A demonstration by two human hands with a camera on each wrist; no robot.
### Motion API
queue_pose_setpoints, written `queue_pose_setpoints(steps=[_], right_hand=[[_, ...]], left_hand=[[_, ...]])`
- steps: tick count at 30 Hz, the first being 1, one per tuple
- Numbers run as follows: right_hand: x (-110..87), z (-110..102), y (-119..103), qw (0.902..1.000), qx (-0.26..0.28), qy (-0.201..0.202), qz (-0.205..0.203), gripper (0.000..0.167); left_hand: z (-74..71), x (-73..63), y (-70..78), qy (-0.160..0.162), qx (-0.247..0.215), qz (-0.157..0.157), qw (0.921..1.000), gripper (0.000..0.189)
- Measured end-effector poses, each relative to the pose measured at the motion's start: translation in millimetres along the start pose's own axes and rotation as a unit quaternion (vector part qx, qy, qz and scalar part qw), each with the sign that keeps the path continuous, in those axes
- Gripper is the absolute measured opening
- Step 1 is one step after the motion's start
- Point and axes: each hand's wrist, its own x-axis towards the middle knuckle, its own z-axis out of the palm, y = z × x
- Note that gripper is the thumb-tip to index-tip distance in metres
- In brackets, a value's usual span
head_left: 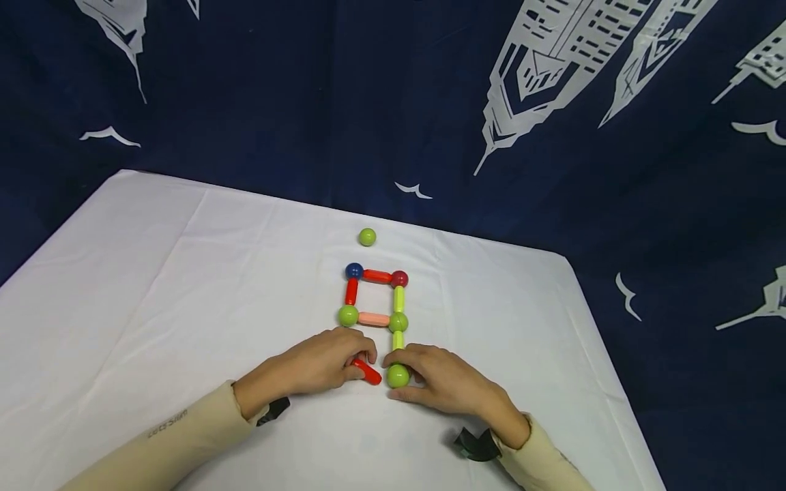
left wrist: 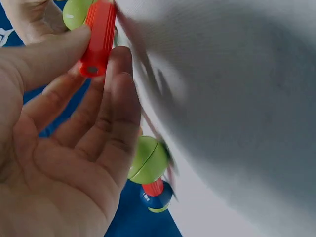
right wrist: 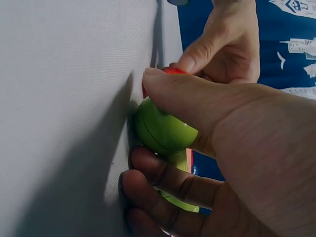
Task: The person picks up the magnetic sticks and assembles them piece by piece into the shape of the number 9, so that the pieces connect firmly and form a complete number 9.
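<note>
My left hand [head_left: 334,358] pinches a red rod [head_left: 367,372] between thumb and fingers; its ridged side and round end show in the left wrist view. The rod's far end points at a green ball [head_left: 398,376], which my right hand [head_left: 445,378] holds between thumb and fingers. From that ball a yellow-green rod [head_left: 398,340] runs up to another green ball [head_left: 398,322]. This is a corner of a square of rods and balls, with a blue ball [head_left: 354,271], a dark red ball [head_left: 400,279] and a green ball [head_left: 348,315] at its other corners.
A loose green ball [head_left: 367,236] lies beyond the square, near the far edge of the white-covered table [head_left: 245,273]. Behind the table hangs a dark blue cloth [head_left: 276,102] with white building prints. A pink rod [head_left: 374,319] forms the square's near side.
</note>
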Motion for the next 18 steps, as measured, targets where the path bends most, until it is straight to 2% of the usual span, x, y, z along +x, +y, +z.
queue_pose_setpoints(steps=[5,9,18], right_hand=[[0.0,1.2,-0.4,1.0000,0.003,0.001,0.007,0.040],[0.4,2.0,-1.3,0.9999,0.007,0.001,0.014,0.039],[-1.1,3.7,-2.5,0.9998,0.013,0.003,0.013,0.032]], left_hand=[[4.9,1.6,-4.8,0.024,-0.063,0.005,0.9977,0.012],[7.3,0.9,-6.8,0.023,-0.103,0.013,0.9944,0.014],[9.2,2.3,-7.5,0.018,-0.100,0.006,0.9948,0.014]])
